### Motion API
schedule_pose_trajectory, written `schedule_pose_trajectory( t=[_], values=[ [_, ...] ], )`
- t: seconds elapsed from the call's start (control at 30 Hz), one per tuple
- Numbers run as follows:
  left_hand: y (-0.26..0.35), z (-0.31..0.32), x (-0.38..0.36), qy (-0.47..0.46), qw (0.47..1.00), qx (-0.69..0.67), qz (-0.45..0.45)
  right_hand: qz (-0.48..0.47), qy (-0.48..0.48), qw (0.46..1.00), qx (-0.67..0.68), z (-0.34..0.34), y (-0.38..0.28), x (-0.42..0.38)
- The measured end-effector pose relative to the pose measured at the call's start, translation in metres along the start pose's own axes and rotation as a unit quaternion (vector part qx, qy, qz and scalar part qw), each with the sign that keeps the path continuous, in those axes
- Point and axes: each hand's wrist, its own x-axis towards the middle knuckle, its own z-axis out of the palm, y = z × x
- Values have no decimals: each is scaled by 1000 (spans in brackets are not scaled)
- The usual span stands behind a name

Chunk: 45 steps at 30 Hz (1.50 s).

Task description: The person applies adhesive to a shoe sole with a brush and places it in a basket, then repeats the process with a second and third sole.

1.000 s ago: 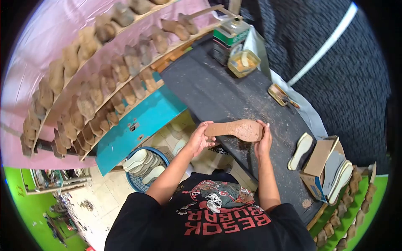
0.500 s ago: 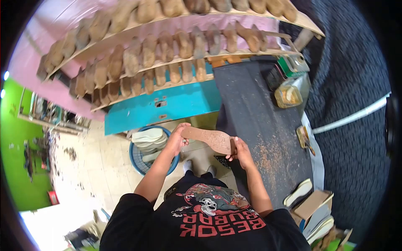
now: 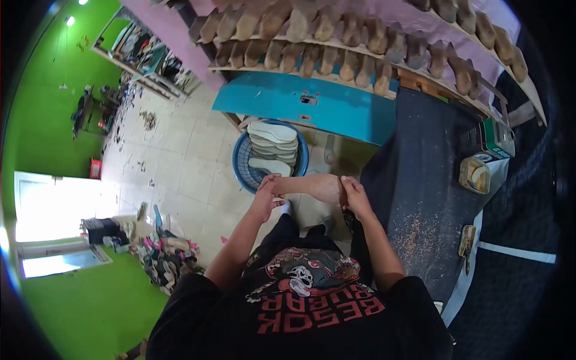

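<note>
A brown shoe insole is stretched between my two hands in front of my body, above the floor. My left hand grips its narrower end, with fingers closed around it. The wider end is pinched by my right hand, thumb on the upper face and the other fingers partly hidden beneath. Just beyond my left hand, a blue basket on the floor holds a stack of cream-coloured soles.
At the right is a dark cloth-covered bench with brown shavings, a tub, a green tin and a brush. Wooden shoe lasts line the shelves above a teal board. A fabric pile lies left.
My view has turned left, showing more of the floor and green wall. The insole stays in both hands and now lies more level, its upper face seen at a flatter angle.
</note>
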Motion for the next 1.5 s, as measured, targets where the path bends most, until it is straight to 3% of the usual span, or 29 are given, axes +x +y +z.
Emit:
schedule_pose_trajectory(
  t=[0.07, 0.13, 0.2, 0.4, 0.47, 0.53, 0.63, 0.73, 0.83, 1.27, 1.33, 1.4, 1.47, 1.5],
  values=[
    [-15, -23, 3, 50, 999, 16, -5, -15, -14, 1000, -18, 13, 17, 4],
    [-30, -47, 10, 45, 999, 3, -19, 15, -46, 999, -12, 26, 31, 4],
    [-36, -66, 14, 53, 995, -15, -81, 51, -57, 997, -3, 35, 42, 2],
    [-47, -112, 41, 4, 998, 13, -66, 71, -17, 997, 7, 71, 79, 3],
    [-33, -135, 47, -18, 998, 19, -61, 104, 49, 993, 15, 93, 90, 8],
    [-13, -150, 49, -58, 992, 11, -113, 99, 55, 993, 25, 119, 93, 9],
    [23, -188, 64, -85, 990, 34, -109, 74, 121, 990, 23, 164, 97, 16],
    [57, -220, 82, -75, 987, 94, -102, 86, 56, 994, 24, 206, 75, 15],
    [92, -226, 86, -83, 988, 127, -39, 88, 51, 992, 73, 228, 66, 16],
    [76, -222, 108, -17, 989, 144, -27, 40, -94, 995, 19, 171, 44, 104],
    [72, -219, 112, 22, 972, 228, -44, 1, -111, 994, -9, 172, 36, 113],
    [65, -223, 121, 39, 965, 253, -60, 24, -107, 994, 0, 171, 37, 126],
    [60, -229, 138, 14, 967, 243, -80, -53, -136, 987, -70, 167, 42, 142],
    [57, -229, 144, 32, 965, 247, -78, -11, -145, 984, -102, 166, 39, 148]
  ],
)
